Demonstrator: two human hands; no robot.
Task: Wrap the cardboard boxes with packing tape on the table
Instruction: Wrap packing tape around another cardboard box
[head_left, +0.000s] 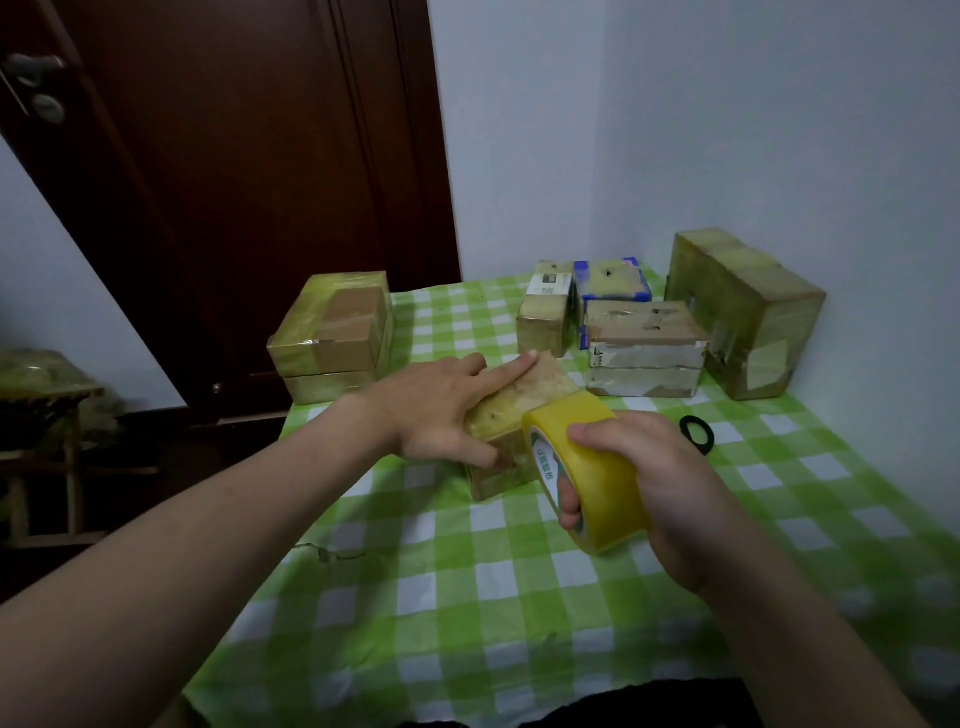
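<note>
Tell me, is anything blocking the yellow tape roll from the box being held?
Nothing visible: the tape roll, gripped by the right hand, sits right against the box that the left hand presses down.

There are 7 cardboard boxes (744, 312), 1 yellow tape roll (602, 493) and 1 small black ring (696, 432).

Dark brown door (234, 182) w/ metal handle (31, 78) at back, pale wall (727, 130) to right. Wooden stool (52, 441) far left. Black ring-shaped obj (696, 435) on green-check cloth (467, 597).
</note>
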